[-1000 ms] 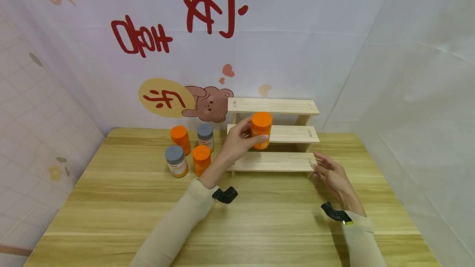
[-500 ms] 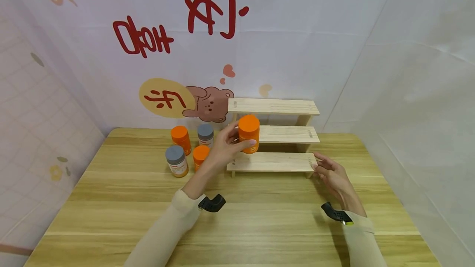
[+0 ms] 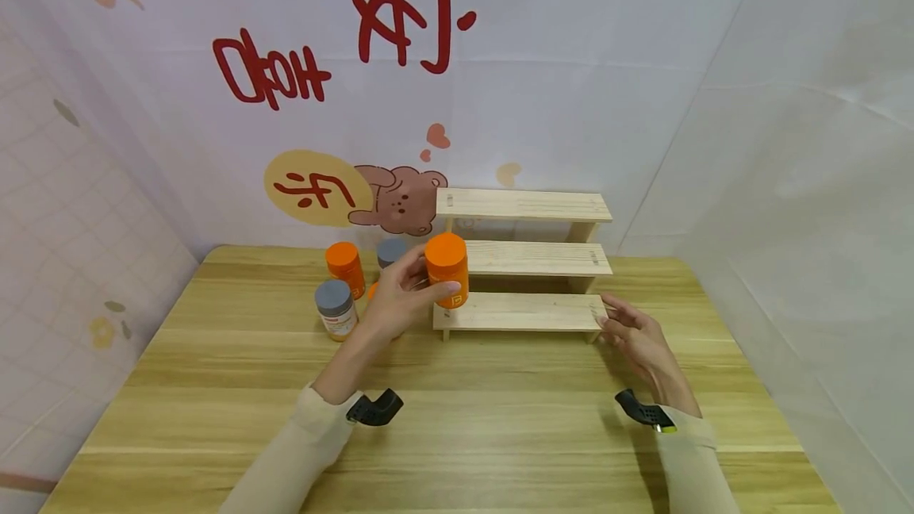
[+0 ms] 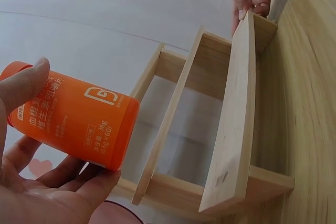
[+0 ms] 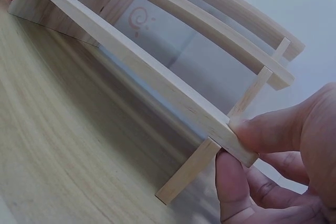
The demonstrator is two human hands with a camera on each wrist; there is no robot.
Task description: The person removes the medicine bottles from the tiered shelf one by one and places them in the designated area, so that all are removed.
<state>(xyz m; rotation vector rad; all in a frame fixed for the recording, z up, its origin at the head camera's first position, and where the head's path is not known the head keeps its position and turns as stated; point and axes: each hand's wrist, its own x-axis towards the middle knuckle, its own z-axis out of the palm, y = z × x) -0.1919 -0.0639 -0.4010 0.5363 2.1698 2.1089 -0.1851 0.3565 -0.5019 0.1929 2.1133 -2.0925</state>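
My left hand (image 3: pixel 394 300) grips an orange vitamin bottle (image 3: pixel 448 272) with an orange lid, thumb on one side and fingers on the other. The bottle is held upright in front of the left end of a three-step wooden shelf rack (image 3: pixel 528 312). White print on its label faces the left wrist camera, where the bottle (image 4: pixel 89 114) fills the left side. At the rack's right end, my right hand (image 3: pixel 639 339) pinches the corner of the lowest board (image 5: pixel 157 80), thumb on top and fingers beneath.
Left of the rack stand an orange bottle (image 3: pixel 344 270), a grey-lidded bottle (image 3: pixel 336 309) and another grey-lidded one (image 3: pixel 390 251), partly covered by my left hand. One more orange bottle is mostly hidden behind that hand. A printed cloth wall (image 3: pixel 571 117) rises behind the wooden table (image 3: pixel 500 427).
My left hand has carried the orange bottle leftward and slightly down, from in front of the rack's middle board to its left end. The right hand has stayed at the board's corner.
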